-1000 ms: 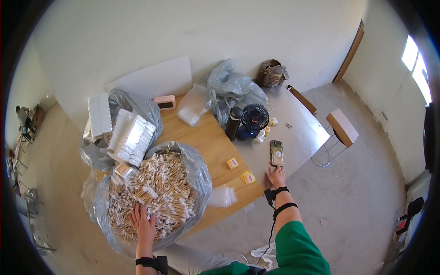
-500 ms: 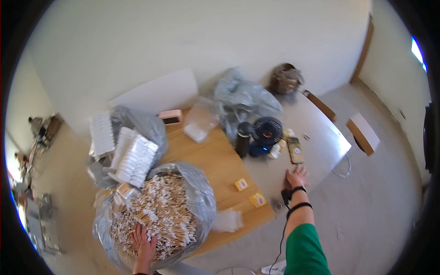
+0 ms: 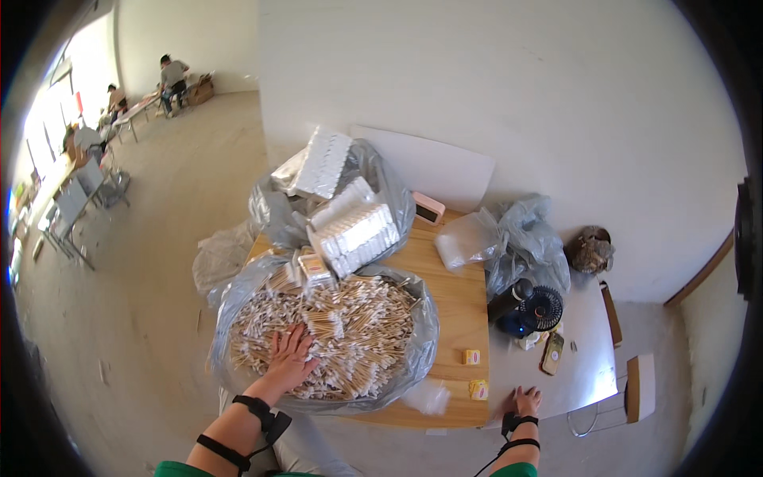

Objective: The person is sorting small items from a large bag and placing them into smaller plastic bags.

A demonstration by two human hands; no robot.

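My left hand (image 3: 292, 359) lies with spread fingers on a big heap of cotton swabs (image 3: 369, 322) with white tips and tan sticks. The heap fills a grey plastic bag (image 3: 427, 322), rolled open on a wooden tabletop (image 3: 453, 306). Over on the right, my right hand (image 3: 525, 402) rests at the front edge of a shiny grey table (image 3: 588, 358), fingers apart and no object in them. Nearest to it lie a phone (image 3: 551, 353) and, on the wood, small yellow packs (image 3: 478, 389). One more yellow-and-white box (image 3: 471, 357) sits just behind those.
Behind the heap, another grey bag (image 3: 274, 211) holds white wrapped packs (image 3: 354, 230). A pink device (image 3: 427, 208), clear bags (image 3: 467, 238), a dark bottle (image 3: 510, 300) and a black fan (image 3: 542, 308) stand toward the wall. Other people (image 3: 172, 79) sit at far-left tables.
My view has swung left, so the tables sit farther right in it. My right hand has drawn back from beside the phone; my left hand is still on the swabs, farther into the heap.
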